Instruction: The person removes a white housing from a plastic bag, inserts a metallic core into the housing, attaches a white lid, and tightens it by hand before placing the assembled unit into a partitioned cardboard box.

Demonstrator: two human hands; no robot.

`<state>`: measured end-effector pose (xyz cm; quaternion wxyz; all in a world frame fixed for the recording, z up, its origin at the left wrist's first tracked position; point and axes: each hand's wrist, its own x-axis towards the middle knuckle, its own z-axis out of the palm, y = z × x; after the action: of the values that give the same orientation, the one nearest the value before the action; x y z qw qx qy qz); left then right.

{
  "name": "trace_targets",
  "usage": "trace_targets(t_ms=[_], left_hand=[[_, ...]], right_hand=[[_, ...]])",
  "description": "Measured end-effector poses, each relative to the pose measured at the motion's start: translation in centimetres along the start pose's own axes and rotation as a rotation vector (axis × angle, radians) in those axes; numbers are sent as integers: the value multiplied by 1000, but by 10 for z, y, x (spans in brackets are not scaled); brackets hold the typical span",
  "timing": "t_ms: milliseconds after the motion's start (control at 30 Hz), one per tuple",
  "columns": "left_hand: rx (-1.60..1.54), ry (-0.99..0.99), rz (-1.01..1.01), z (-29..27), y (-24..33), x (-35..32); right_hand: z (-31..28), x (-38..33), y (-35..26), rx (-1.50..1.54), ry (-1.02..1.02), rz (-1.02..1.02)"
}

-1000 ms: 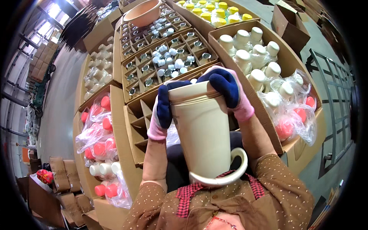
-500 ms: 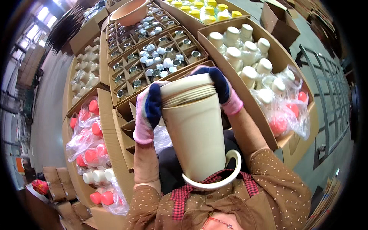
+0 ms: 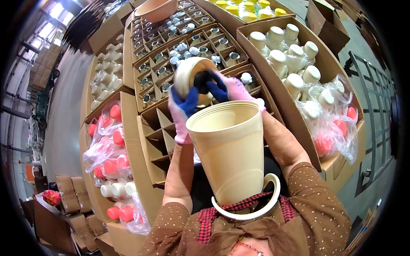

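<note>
Cream plastic pitcher (image 3: 230, 153) with a ring handle at its foot stands mouth-up against the person's chest, above a divided cardboard box (image 3: 160, 141) with empty cells. Just beyond its rim the left hand (image 3: 183, 113), in a pink and blue glove, and the right hand (image 3: 228, 87), gloved alike, are both clamped on a smaller cream cup (image 3: 192, 74) turned on its side. Around them lie cartons of small jars (image 3: 179, 49), white-capped bottles (image 3: 286, 55) and bagged pink-capped bottles (image 3: 113, 145).
</note>
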<state>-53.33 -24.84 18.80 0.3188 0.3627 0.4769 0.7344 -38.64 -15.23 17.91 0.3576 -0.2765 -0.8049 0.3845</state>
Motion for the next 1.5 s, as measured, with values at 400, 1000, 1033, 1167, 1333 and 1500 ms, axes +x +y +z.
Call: trace_targets(t_ms=[400,1000,1033,1167,1333,1500], left_hand=[[-148,94,81,-21,-27,11],[-51,-29,-186,20,-31,-21],[-50,-51,-221,17,-27,-25],[39,-172,-277,-3,-2,-50],[155,-95,-367,-77,-26,-66],[573,-314,-170,-44,40,-66]], right_hand=[[32,-14,35,559,-82,148],[-38,-71,124,-944,-452,305],[-41,-69,123,-917,-464,307],[-40,-56,136,-954,-508,213],[-78,-59,86,-883,-628,277],[-182,-28,-31,-873,-9,-270]])
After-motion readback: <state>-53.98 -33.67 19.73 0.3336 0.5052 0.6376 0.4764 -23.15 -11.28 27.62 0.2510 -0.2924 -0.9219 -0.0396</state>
